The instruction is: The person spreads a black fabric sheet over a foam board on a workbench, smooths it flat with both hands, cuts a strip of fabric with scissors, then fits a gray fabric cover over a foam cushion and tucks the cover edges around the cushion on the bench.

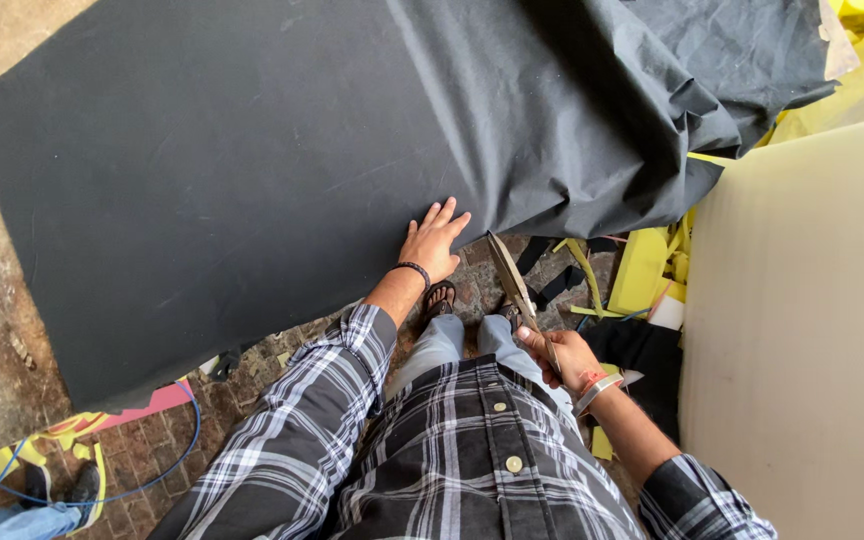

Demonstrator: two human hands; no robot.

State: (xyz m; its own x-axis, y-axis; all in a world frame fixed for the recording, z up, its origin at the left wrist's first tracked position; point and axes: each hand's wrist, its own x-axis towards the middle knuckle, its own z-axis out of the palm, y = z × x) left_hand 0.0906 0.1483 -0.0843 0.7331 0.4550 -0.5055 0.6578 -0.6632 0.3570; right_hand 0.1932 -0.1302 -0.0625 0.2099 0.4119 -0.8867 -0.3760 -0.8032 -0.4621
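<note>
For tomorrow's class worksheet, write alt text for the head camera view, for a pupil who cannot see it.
A person's left hand presses flat on the edge of a large black fabric sheet, while the right hand holds long scissors, blades pointing toward the sheet. Yellow foam scraps lie on the brick floor beside a pale board.

Head camera looks steeply down, close over the black sheet [252, 170].
</note>
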